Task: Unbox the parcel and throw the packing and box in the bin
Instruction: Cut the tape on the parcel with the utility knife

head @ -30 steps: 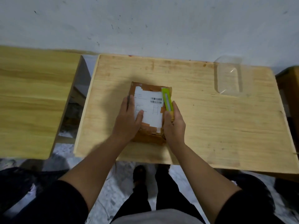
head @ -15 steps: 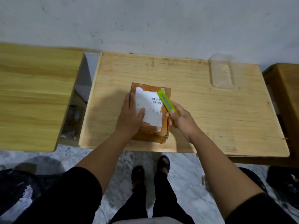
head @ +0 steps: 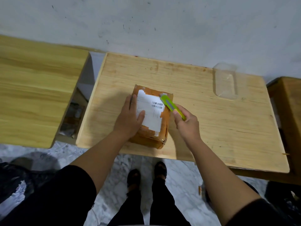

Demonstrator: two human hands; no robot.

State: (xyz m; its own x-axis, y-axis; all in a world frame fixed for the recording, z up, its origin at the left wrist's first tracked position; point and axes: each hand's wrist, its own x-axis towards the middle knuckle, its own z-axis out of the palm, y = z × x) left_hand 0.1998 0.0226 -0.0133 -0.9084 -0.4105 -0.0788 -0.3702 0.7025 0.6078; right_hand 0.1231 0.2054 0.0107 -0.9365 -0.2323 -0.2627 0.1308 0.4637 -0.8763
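Observation:
A brown taped parcel (head: 164, 128) with a white shipping label lies on the middle wooden table (head: 219, 128). My left hand (head: 130, 118) lies flat on the parcel's left side, fingers spread, pressing it down. My right hand (head: 187, 123) grips a lime-green utility knife (head: 170, 105). The knife slants up and left, and its tip sits over the parcel's far right corner. Whether the blade touches the tape I cannot tell.
A clear plastic container (head: 225, 82) stands at the table's far right. A second wooden table (head: 32, 95) is on the left across a gap, and a darker wooden piece (head: 290, 111) on the right. Dark bags (head: 16, 180) lie on the marble floor.
My right hand picked the knife up off the parcel's right edge, swung out to the right and tilted the knife's tip toward the far right corner. My left hand stayed put.

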